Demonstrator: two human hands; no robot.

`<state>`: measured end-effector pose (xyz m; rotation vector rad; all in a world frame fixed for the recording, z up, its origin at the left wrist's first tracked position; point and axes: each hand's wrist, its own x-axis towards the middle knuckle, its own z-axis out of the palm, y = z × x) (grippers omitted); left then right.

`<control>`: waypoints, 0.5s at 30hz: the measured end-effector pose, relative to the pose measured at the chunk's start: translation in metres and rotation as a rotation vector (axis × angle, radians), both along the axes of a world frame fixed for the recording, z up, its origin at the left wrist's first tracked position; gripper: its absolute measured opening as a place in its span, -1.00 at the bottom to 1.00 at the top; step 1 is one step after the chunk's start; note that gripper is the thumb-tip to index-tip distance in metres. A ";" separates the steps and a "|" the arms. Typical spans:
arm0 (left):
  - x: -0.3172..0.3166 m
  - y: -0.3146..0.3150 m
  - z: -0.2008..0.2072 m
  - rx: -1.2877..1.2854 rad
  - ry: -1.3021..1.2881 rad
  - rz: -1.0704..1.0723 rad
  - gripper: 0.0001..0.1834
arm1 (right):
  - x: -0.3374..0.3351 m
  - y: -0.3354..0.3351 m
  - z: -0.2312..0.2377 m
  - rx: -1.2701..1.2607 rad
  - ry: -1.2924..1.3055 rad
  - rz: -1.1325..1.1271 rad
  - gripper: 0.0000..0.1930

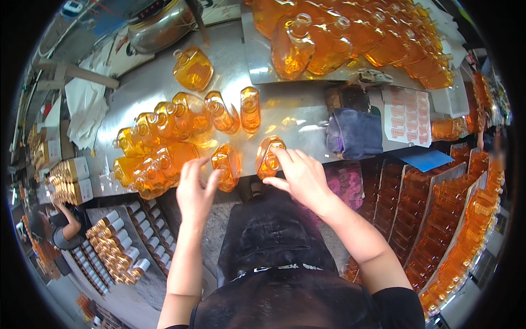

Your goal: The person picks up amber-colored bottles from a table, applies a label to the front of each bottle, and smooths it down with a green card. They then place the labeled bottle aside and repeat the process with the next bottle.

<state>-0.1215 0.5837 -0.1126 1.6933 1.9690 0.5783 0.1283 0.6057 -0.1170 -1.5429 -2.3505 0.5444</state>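
Observation:
My right hand [304, 178] holds an amber glass bottle [267, 155] at the table's near edge. Its fingers rest on the bottle's right side and the thumb reaches along the near side. My left hand [195, 186] has thumb and fingers apart, holding nothing. Its thumb tip comes close to another amber bottle [227, 167]; whether they touch is hard to tell. Left of that hand, two rows of similar bottles [159, 164] stand close together. Beyond my hands are two more single bottles, one upright [250, 109] and one slightly turned [222, 111].
Many amber bottles [293, 46] crowd a raised surface at the back right. A dark folded cloth [354, 131] and a sheet of labels [406, 115] lie at the right. Bottle-filled crates [427, 219] stand below right; gold-and-white capped items [115, 241] sit lower left, near another person [68, 225].

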 end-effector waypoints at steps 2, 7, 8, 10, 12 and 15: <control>-0.006 0.020 0.015 0.109 -0.044 -0.022 -0.74 | 0.016 -0.021 0.014 -0.045 0.056 -0.137 -0.42; -0.024 0.019 0.035 0.336 -0.008 -0.130 -0.74 | 0.035 -0.118 0.035 -0.317 0.096 -0.411 -0.46; -0.010 0.023 0.033 0.421 -0.013 -0.235 -0.75 | 0.054 -0.148 0.014 -0.238 0.144 -0.439 -0.42; 0.011 0.012 0.054 0.485 0.046 -0.263 -0.77 | 0.058 -0.182 0.014 -0.272 0.133 -0.475 -0.40; 0.058 -0.010 0.083 0.540 -0.125 -0.387 -0.76 | 0.074 -0.218 0.027 -0.368 0.136 -0.555 -0.39; 0.117 -0.038 0.095 0.475 -0.339 -0.659 -0.74 | 0.080 -0.287 0.044 -0.343 0.134 -0.748 -0.42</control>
